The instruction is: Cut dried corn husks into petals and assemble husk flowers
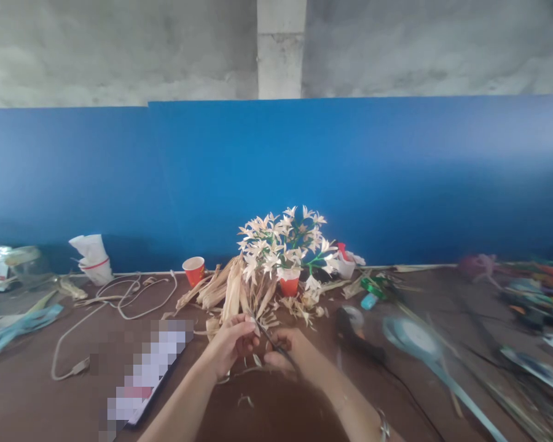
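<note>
My left hand [230, 345] is closed in a pinch on a small pale strip of dried husk, held just above the brown table [50, 405]. My right hand [288, 351] is closed round a pair of dark scissors [270, 339], whose blades point up and left toward the strip. Right behind both hands lies a pile of dried corn husks [233, 288]. Behind that stands a bouquet of cream husk flowers [283, 240] in an orange cup [289, 286]. Small husk trimmings [246, 400] lie on the table below my hands.
An orange paper cup [194, 270] and white stacked cups [93, 258] stand by the blue wall. A white cord [120, 301] loops across the left. A pixelated flat object [147, 368] lies near my left arm. Green ribbon, a dark tool [354, 334] and coloured clutter fill the right side.
</note>
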Tool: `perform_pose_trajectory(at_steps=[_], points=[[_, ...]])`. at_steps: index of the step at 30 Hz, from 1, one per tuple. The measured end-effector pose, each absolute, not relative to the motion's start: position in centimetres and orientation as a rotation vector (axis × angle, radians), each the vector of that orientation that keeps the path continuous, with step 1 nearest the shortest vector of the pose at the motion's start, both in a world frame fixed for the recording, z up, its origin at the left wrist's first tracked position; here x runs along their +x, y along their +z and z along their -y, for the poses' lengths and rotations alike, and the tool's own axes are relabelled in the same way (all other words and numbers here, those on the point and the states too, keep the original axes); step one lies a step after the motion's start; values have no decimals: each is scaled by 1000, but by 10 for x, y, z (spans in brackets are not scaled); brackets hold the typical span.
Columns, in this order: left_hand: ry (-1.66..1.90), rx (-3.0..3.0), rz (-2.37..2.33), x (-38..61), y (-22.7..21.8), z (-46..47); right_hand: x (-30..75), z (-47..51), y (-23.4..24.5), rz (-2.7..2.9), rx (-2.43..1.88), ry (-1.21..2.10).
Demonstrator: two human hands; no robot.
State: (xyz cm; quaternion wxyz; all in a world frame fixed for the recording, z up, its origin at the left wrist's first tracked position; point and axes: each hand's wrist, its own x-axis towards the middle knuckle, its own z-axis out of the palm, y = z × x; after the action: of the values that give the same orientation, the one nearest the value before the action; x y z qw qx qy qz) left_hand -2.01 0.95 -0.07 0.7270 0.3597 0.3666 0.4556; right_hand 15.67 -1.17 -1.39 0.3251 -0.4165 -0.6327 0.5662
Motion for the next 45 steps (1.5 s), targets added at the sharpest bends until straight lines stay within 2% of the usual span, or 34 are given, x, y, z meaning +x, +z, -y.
perform_pose_trajectory(at_steps=[16,19,22,26,31,36,40,45], points=[[905,921,-766,-31,-9,-16,165,12,-9,1709,-1163,1472],[907,943,-786,-31,-6,-16,168,3,-15,1596,-1249,1321],[886,1036,-897,-29,-4,-17,175,-6,-19,1573,-1337,1026],[774,1399,-1130,-23,-10,-16,183,-10,-18,1615,-1440,769],[703,1903,-1245,-14,-17,-9,183,-9,-18,1652,-1512,677],[611,1961,-1210,-16,-23,-9,182,-9,-19,1661,-1551,653],[709,1831,-1296,-19,-24,-14,184,-11,-22,1655,-1612,601],[1033,1649,-1430,-26,-15,-21,186,-14,-27,1618,-1659,497]])
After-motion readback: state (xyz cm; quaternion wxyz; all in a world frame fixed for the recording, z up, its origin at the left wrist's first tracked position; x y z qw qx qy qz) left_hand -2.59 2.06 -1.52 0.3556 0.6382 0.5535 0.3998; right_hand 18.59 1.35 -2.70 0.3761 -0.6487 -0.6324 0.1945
